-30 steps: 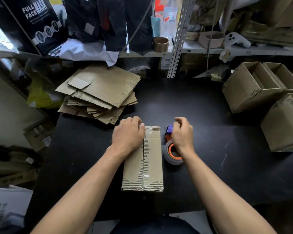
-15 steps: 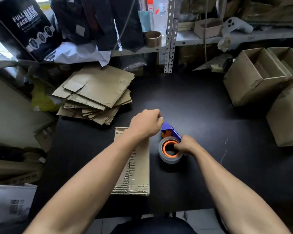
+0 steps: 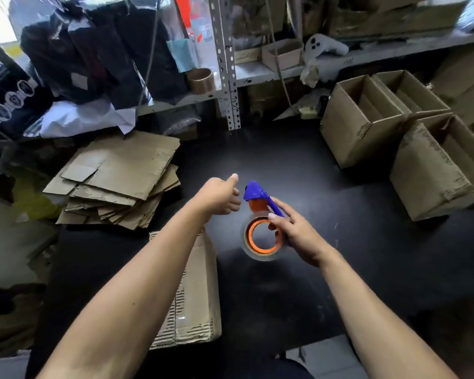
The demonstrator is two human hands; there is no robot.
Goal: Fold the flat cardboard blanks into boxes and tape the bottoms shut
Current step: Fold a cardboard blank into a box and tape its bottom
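Head camera footage looked down on a black table (image 3: 298,165). A tape dispenser (image 3: 262,233), with a clear roll on an orange core and a blue cutter head, was gripped by the right hand (image 3: 298,236); its fingers (image 3: 278,218) were curled around the roll's far side and the thumb was pressed against the blue arm. The dispenser was held just above the table surface. The left hand (image 3: 219,196) was raised just left of the cutter head, its fingers curled loosely and its thumb extended; whether a strand of tape was pinched could not be told through the blur. Below that hand, partly hidden by the left forearm, a folded box (image 3: 200,296) was laid flat with clear tape along its seam. Farther left of the fingers, a stack of flat cardboard blanks (image 3: 118,179) was piled at the table's corner. Well to the right of the right hand, finished open boxes (image 3: 367,127) were gathered. Beyond both hands, a metal shelf (image 3: 285,69) was loaded with a brown tape roll (image 3: 201,80), dark packages and a white game controller (image 3: 323,46).
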